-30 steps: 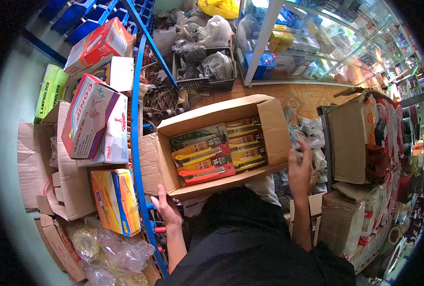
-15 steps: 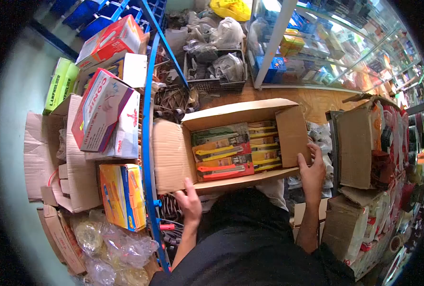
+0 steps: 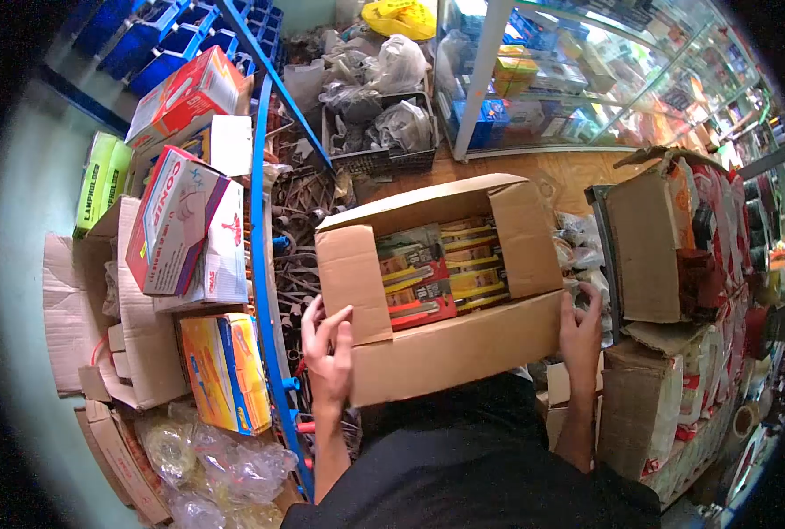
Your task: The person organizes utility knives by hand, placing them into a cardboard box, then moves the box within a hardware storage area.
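An open cardboard box (image 3: 454, 351) lies in front of my body, slightly tilted, its short end flaps folded inward over the contents and its long front panel facing me. Inside are several carded packs of utility knives (image 3: 419, 291), with yellow and red handles showing. My left hand (image 3: 329, 353) holds the box at its left front corner, fingers bent along the side and thumb near the edge. At the right end, my right hand (image 3: 581, 326) grips the box with bent fingers, partly behind the edge. What supports the box underneath is hidden.
A blue metal frame (image 3: 260, 238) stands close on my left, with a Conic carton (image 3: 176, 220) and an orange-yellow box (image 3: 225, 370) beyond it. Stacked cartons (image 3: 644, 256) crowd the right. Ahead are a glass display case (image 3: 569, 79) and a black crate (image 3: 384, 159) of plastic bags.
The left end flap has folded inward, and the front panel now shows broadly. The box has tilted, with its left front corner lower. My left hand has moved up along the left side.
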### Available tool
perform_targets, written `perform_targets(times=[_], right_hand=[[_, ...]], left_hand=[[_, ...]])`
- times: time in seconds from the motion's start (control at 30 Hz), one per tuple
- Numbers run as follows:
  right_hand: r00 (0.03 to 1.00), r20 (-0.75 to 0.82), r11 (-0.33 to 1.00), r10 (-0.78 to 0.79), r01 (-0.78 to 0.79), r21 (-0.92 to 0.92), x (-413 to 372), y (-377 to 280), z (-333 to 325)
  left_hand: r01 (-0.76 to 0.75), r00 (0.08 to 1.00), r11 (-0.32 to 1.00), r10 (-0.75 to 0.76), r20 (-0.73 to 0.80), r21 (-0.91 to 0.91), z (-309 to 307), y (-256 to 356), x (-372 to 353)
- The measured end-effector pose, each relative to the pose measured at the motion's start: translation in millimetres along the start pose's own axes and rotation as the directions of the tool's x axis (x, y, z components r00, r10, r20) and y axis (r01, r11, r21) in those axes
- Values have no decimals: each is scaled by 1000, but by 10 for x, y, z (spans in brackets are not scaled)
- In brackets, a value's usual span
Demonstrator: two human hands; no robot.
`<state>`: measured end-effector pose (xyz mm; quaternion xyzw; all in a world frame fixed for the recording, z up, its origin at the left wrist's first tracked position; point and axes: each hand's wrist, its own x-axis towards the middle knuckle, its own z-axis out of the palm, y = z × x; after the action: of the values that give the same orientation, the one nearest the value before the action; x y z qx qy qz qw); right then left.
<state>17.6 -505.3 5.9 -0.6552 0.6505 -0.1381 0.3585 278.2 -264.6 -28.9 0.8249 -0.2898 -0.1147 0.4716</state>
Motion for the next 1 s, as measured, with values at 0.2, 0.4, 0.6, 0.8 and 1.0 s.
perform_targets(times=[0.2,0.4,0.6,0.8,1.0], right_hand=[[960,273,627,-62,-176,759,124,-60,-129],[963,12,871,-269,238,430,507,-25,110],[868,-336,868,-365,448,215,755,-35,350],[640,-492,592,-590,757,276,679,180,477],[842,-227,855,-489,514,63,588,79,466]], left_hand=[[208,978,825,-177,108,-526,-285,-269,419],[460,888,792,-397,233,-402,-143,-378,906],[475,869,808,-368,331,-349,-111,-293,1321],[288,927,849,-131,352,-444,5,-271,1521],[146,977,833,-37,209,-534,95,-52,1378]])
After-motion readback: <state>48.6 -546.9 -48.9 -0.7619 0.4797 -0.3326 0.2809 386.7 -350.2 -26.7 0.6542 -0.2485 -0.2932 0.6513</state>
